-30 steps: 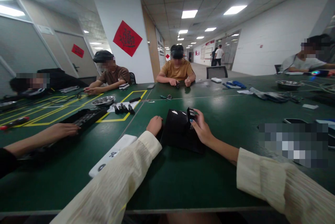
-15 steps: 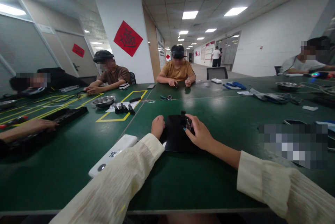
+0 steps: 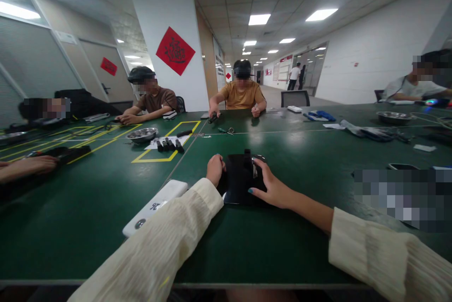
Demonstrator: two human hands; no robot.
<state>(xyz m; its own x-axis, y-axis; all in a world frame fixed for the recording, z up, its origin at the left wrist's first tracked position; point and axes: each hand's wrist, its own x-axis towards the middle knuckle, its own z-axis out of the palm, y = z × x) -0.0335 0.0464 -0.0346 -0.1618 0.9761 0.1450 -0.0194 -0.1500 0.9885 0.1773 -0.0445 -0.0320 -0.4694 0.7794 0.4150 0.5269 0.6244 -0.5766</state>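
Note:
A flat glossy black tray (image 3: pixel 237 188) lies on the green table (image 3: pixel 247 245) right in front of me. My left hand (image 3: pixel 215 169) is closed on the tray's left edge. My right hand (image 3: pixel 271 187) lies over the tray's right side, thumb stretched toward the near edge. Its fingers curl around a small black part (image 3: pixel 250 163) that stands at the tray's far side. Both my arms wear cream sleeves.
A white power bank (image 3: pixel 155 205) lies left of my arm. Farther off are a metal bowl (image 3: pixel 141 134), small black parts on paper (image 3: pixel 170 144) inside yellow tape, and a co-worker's hand (image 3: pixel 26 167) by a black tray (image 3: pixel 70 153). Several people sit around the table; tools (image 3: pixel 367 131) lie right.
The tilted black tray has come down flat on the table. My right hand lowered the small black part onto its far side. The co-worker's hand at left drew back with its long tray.

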